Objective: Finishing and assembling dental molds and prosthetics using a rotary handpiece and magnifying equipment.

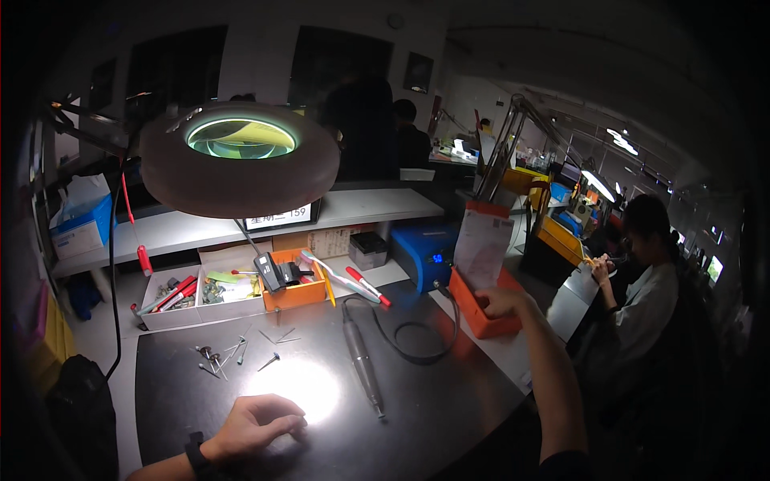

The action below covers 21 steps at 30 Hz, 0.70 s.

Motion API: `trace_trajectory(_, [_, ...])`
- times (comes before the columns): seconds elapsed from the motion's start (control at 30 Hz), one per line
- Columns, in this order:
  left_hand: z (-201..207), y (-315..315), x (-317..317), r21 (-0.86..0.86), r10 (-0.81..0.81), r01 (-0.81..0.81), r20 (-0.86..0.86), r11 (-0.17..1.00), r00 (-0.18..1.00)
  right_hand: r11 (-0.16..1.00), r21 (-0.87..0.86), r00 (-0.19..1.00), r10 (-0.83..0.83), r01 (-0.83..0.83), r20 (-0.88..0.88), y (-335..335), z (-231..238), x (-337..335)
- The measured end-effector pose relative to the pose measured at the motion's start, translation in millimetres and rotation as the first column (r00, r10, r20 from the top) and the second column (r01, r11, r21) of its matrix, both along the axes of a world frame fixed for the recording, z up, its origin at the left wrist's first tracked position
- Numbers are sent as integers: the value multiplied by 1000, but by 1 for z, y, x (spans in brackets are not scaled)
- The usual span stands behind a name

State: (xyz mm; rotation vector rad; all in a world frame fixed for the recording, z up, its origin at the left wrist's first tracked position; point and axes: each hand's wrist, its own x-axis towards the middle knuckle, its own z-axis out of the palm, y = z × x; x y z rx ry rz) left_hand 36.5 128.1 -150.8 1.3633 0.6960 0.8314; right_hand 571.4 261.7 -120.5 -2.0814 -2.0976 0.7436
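Observation:
My left hand (261,425) rests low on the dark work mat (265,461), beside a bright patch of light. Its fingers are curled in toward the thumb, and whatever may be in them is hidden. My right hand (501,303) reaches into an orange bin (484,321) at the right, where a printed paper sheet (484,240) stands upright. The bin's wall hides those fingertips. Between the hands lies a grey rotary handpiece (362,365), its cord looped toward a blue control box (423,252). Several small shanked bits (233,353) are scattered at the mat's left.
A ring magnifier lamp (241,184) hangs over the bench. Behind the mat stand a white parts tray (172,317), an orange box (297,297), a toothbrush (341,276) and a red-and-white marker (369,287). At the right, a person (646,280) works at another bench.

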Motion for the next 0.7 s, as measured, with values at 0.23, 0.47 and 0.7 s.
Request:
trace_trajectory(0.23, [-1,-1,-1,29,-8,9,-30,1000,1000,985,133,992,-119,112,47,12,-15,1])
trace_trajectory(0.47, [1,-2,1,54,12,-9,-46,999,999,932,328,982,-103,152,-161,-5,20,8])
trace_trajectory(0.7, [-1,-1,-1,38,2,0,-28,999,1000,952,276,907,-6,134,-421,-19,40,9])
